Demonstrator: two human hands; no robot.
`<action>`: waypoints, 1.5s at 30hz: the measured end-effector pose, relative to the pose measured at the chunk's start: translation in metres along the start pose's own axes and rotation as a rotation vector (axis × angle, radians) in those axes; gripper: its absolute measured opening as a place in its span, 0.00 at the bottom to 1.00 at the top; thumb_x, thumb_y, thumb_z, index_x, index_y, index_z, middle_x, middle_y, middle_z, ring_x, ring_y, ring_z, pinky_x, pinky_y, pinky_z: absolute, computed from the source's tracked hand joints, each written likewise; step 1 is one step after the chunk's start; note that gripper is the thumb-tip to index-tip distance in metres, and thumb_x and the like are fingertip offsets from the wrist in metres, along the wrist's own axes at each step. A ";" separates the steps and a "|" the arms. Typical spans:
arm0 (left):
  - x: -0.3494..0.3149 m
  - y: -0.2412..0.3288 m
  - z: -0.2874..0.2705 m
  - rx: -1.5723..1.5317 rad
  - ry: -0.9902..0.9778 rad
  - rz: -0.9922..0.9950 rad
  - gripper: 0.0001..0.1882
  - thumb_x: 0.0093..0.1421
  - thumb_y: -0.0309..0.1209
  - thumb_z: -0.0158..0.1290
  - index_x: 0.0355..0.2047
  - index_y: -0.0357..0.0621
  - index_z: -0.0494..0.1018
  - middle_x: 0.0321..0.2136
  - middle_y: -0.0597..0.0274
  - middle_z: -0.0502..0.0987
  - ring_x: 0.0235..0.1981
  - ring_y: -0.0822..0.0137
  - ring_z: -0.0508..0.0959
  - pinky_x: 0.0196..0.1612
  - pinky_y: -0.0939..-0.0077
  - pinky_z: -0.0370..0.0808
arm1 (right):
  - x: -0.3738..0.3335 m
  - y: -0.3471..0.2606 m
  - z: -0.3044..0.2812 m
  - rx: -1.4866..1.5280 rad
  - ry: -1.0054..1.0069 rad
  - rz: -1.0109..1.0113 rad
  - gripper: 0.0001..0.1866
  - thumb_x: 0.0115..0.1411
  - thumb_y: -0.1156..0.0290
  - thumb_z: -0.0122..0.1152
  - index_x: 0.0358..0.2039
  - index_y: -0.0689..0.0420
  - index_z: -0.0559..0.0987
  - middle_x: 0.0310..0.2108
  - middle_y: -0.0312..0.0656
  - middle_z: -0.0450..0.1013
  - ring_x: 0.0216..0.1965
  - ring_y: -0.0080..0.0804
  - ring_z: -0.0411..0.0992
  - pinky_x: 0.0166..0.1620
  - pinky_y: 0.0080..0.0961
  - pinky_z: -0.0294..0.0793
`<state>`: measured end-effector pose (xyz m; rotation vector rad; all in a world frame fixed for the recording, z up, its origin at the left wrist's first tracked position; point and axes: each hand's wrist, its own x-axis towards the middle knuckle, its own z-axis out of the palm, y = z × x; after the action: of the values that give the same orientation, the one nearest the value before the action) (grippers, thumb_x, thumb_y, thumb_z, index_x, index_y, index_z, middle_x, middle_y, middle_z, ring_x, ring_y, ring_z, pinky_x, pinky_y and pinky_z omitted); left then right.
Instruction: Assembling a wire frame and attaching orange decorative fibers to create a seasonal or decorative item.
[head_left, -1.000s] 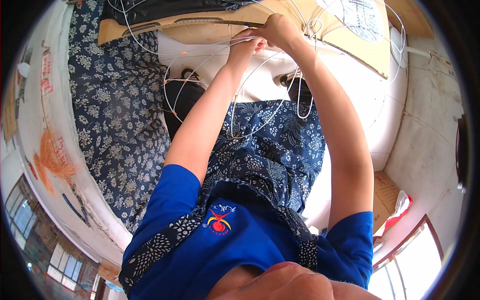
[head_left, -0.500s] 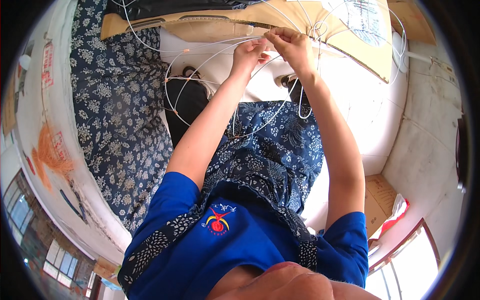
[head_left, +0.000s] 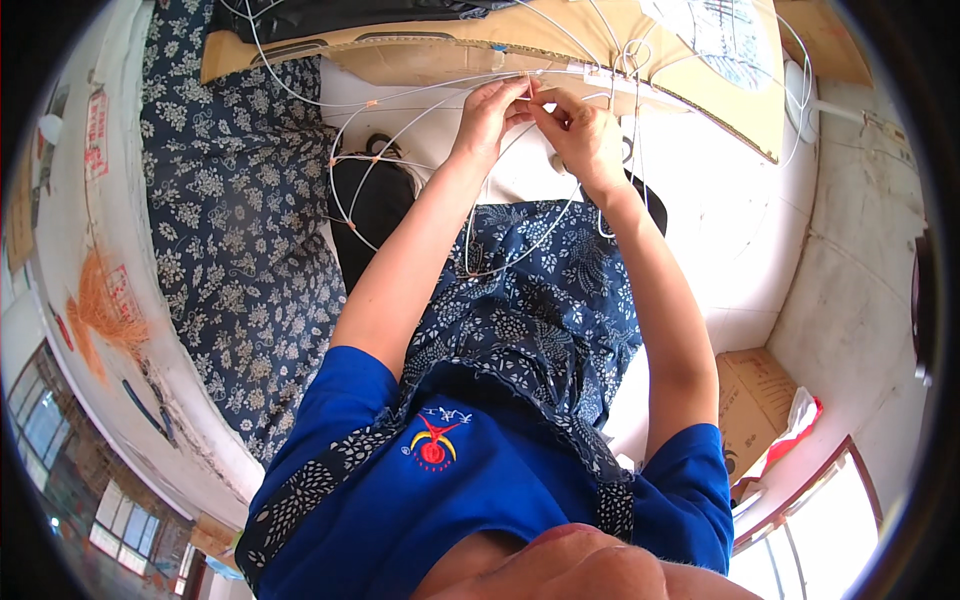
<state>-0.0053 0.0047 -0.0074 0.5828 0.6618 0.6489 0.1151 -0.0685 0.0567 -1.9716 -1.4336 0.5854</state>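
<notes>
Both at upper centre: left hand (head_left: 488,120) clamped on wire (head_left: 372,103), right hand (head_left: 592,138) fingertips together, contents hidden from me. Looks like tying; next move needs wire steady.

White wire loops (head_left: 335,161) obstruct the upper centre, beside the left hand (head_left: 486,122) and below the right hand (head_left: 588,138); a cardboard sheet (head_left: 730,115) bars the top. At right, a hand could pass over pale floor (head_left: 738,235) between right forearm (head_left: 652,255) and grey wall (head_left: 862,220).

Cardboard (head_left: 735,110) lies behind the wire frame (head_left: 371,103); left, fibres (head_left: 97,308) and probably pliers (head_left: 141,404) rest on a worktop (head_left: 115,215).
</notes>
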 end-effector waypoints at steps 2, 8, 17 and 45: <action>0.002 -0.003 0.001 0.016 -0.005 0.018 0.09 0.60 0.33 0.51 0.36 0.43 0.75 0.32 0.63 0.78 0.35 0.70 0.77 0.41 0.76 0.73 | -0.003 0.001 0.002 -0.031 0.019 -0.012 0.09 0.54 0.62 0.61 0.36 0.47 0.79 0.17 0.38 0.73 0.17 0.32 0.72 0.23 0.26 0.70; 0.006 -0.006 0.001 0.044 0.070 0.028 0.07 0.60 0.33 0.53 0.31 0.42 0.75 0.27 0.66 0.77 0.28 0.75 0.77 0.33 0.83 0.73 | -0.002 -0.003 -0.005 -0.111 -0.135 0.007 0.09 0.58 0.66 0.58 0.36 0.54 0.78 0.12 0.33 0.66 0.15 0.17 0.62 0.21 0.19 0.63; 0.010 -0.006 0.006 0.259 0.150 0.042 0.10 0.60 0.36 0.53 0.30 0.43 0.73 0.26 0.66 0.76 0.28 0.72 0.76 0.37 0.78 0.73 | 0.065 0.006 -0.012 -0.005 -0.079 0.092 0.15 0.59 0.62 0.54 0.33 0.63 0.79 0.14 0.36 0.69 0.17 0.19 0.66 0.24 0.20 0.66; 0.009 -0.002 0.017 0.287 0.258 -0.021 0.09 0.60 0.29 0.51 0.40 0.39 0.71 0.31 0.63 0.77 0.30 0.71 0.77 0.34 0.76 0.76 | 0.063 -0.001 0.000 0.469 -0.135 0.521 0.11 0.56 0.67 0.60 0.30 0.63 0.80 0.12 0.32 0.64 0.10 0.14 0.55 0.13 0.16 0.52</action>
<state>0.0131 0.0049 -0.0006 0.7635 1.0119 0.6192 0.1342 -0.0085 0.0581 -1.9296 -0.7389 1.1837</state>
